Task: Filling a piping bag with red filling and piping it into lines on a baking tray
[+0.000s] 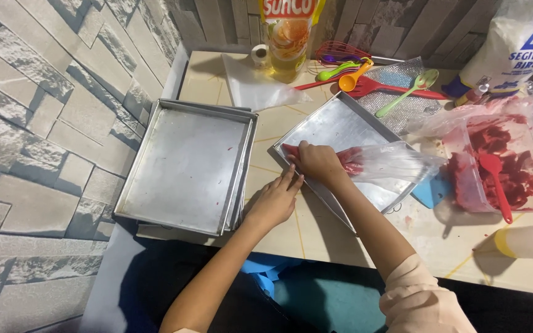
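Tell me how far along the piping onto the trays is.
Done: red batter is mixed in the plastic tub and loaded into the piping bag. In hand: the right hand grips the bag over the tilted tray; the left hand steadies that tray's edge. Left: both that tray and the stacked trays look bare.
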